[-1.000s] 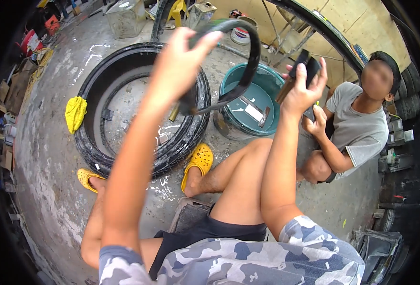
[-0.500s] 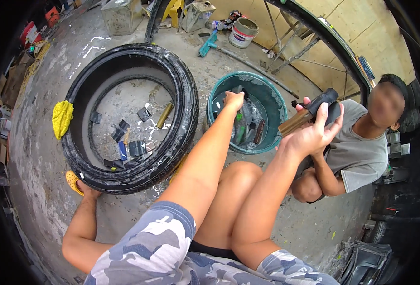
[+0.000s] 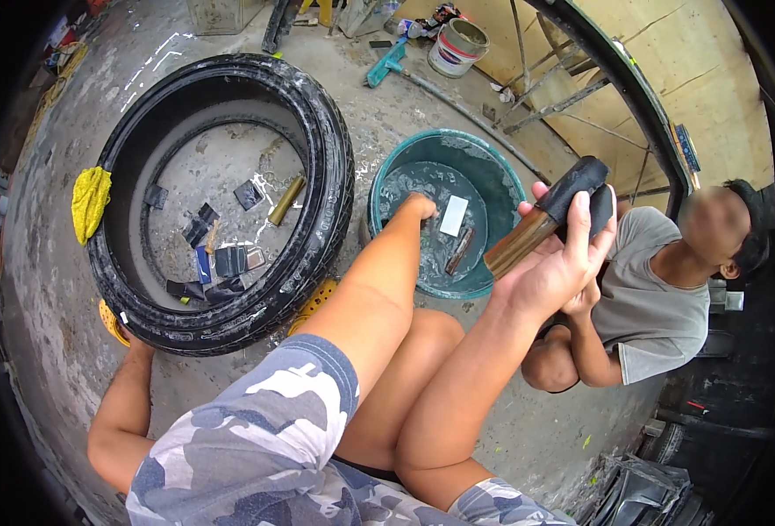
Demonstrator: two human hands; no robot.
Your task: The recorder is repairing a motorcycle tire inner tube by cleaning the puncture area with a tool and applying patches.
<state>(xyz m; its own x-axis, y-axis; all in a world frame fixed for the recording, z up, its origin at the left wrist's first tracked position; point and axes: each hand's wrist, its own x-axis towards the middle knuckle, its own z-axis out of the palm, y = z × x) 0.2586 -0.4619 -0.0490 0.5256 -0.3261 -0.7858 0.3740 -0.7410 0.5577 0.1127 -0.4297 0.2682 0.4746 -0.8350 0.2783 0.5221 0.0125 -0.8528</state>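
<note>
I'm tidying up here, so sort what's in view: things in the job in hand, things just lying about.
Seemingly in the job:
- brown-and-black block, in the right hand
- teal bucket of water, left hand in it

Seemingly just lying about:
- yellow cloth, on the tyre (tyre's part unclear)
- tin

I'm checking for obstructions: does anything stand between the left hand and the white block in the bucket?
Nothing solid is visible between the left hand and the white block; only water in the teal bucket shows there.
</note>
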